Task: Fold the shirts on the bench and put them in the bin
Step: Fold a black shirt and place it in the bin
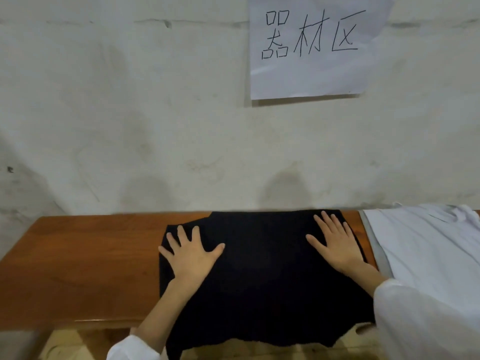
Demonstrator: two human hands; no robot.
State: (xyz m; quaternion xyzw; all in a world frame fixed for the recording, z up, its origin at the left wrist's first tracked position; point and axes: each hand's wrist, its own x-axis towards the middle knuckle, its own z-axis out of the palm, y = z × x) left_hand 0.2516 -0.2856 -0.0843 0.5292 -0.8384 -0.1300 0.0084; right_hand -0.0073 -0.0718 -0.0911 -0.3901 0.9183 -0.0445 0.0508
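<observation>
- Your left hand (191, 252) lies flat on the left part of the black shirt (259, 276). Its fingers are spread and straight, pressing down and gripping nothing.
- Your right hand (335, 242) lies flat on the right part of the same shirt. Its fingers are straight and close together, pointing toward the wall (130, 126), and it too grips nothing.
- The black shirt is spread on the wooden tabletop (78, 255). Its far edge reaches the wall, and its near edge hangs over the front edge toward you.
- A white shirt (420, 242) lies on the tabletop just to the right of the black one. A narrow strip of bare wood shows between them, and a grey edge runs along the white shirt's left side.
- Your white sleeves cover both forearms; the right sleeve (415, 320) fills the lower right corner and the left cuff (132, 349) shows at the bottom.
- A paper sign (311, 74) with handwritten characters hangs on the wall above the right hand.
</observation>
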